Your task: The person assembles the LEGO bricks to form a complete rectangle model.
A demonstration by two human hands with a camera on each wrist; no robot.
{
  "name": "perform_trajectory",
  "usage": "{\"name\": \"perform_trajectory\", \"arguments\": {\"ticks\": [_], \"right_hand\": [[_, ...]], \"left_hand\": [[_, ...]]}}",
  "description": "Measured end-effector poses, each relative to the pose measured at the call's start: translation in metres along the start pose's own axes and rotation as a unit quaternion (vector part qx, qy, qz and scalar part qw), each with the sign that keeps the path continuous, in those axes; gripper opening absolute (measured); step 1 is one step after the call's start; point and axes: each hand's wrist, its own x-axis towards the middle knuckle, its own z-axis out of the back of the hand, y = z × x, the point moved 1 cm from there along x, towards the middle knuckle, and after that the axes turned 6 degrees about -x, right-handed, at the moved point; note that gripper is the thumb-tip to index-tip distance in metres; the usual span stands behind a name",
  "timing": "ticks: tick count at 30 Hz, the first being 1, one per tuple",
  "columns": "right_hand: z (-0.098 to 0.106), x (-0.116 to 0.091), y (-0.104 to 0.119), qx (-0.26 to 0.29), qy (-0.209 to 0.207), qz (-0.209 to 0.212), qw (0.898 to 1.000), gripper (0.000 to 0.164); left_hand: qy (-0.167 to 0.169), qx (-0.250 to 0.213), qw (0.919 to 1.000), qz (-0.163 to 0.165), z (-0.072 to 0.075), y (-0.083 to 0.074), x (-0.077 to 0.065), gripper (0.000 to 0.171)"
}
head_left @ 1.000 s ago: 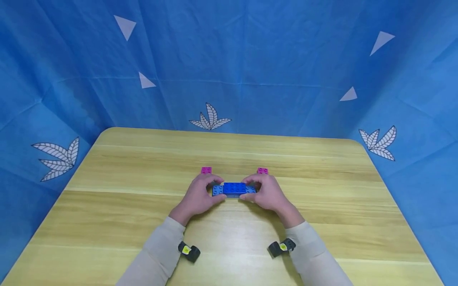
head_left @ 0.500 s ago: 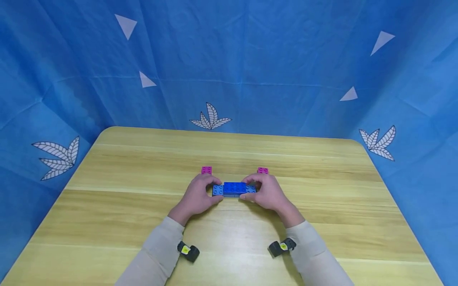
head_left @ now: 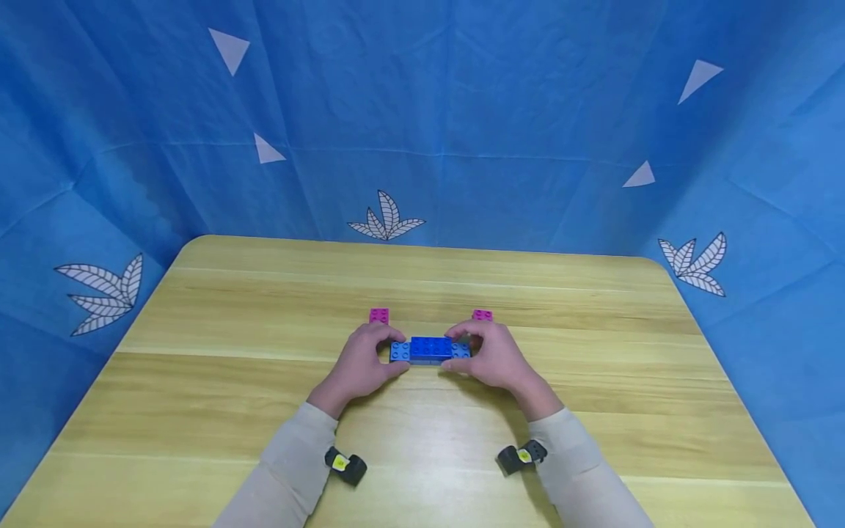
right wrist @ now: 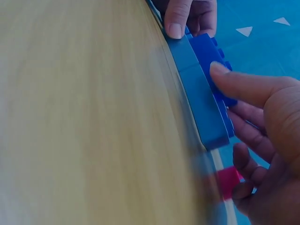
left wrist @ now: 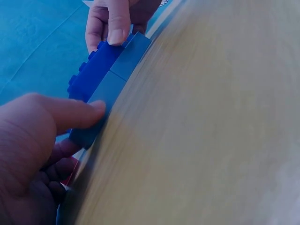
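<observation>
Behind the wooden table (head_left: 264, 293) hung a blue cloth (head_left: 528, 88) printed with pale triangles and leaves, and over the table top reached two light sleeves (head_left: 290, 458), each with a dark strapped device (head_left: 346, 466) at the wrist.

Below them, the left hand (head_left: 359, 359) had just slid slightly outward: a second before, its thumb and fingertips lapped the middle of the stack, and now they pinched only its left end, the fingers curved and spread just to the brick's width. The right hand (head_left: 495, 356) had stayed put, thumb in front and fingers behind, gripping the right end. That shift suggested the pressing or steadying of the middle was easing, with the build seemingly together.

Between the hands, the stack appeared to rest on the table: a left light blue brick (head_left: 400, 351) and a right light blue brick (right wrist: 204, 108) met end to end, with a dark blue brick (head_left: 431, 347) bridging their seam. No gap showed on the near side; the far side was hidden.

Just beyond the knuckles sat a left pink block (head_left: 379, 314) and a right pink block (head_left: 483, 315), the latter partly covered by the hand; both probably left little room for either hand to move forward.
</observation>
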Motion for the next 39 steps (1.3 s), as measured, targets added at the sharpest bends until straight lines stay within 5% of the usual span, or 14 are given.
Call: {"name": "perform_trajectory", "arguments": {"ticks": [10, 19, 39], "right_hand": [[0.017, -0.002, -0.012, 0.058, -0.06, 0.015, 0.996, 0.038], [0.028, 0.001, -0.027, 0.006, -0.11, -0.014, 0.994, 0.04], [0.03, 0.014, -0.043, -0.045, -0.076, -0.084, 0.993, 0.052]], "left_hand": [[0.002, -0.006, 1.0, -0.002, 0.003, 0.0, 0.0, 0.038], [0.003, -0.01, 0.9999, -0.001, 0.004, 0.0, 0.0, 0.039], [0.005, -0.013, 0.9999, -0.001, 0.005, 0.001, 0.0, 0.038]]}}
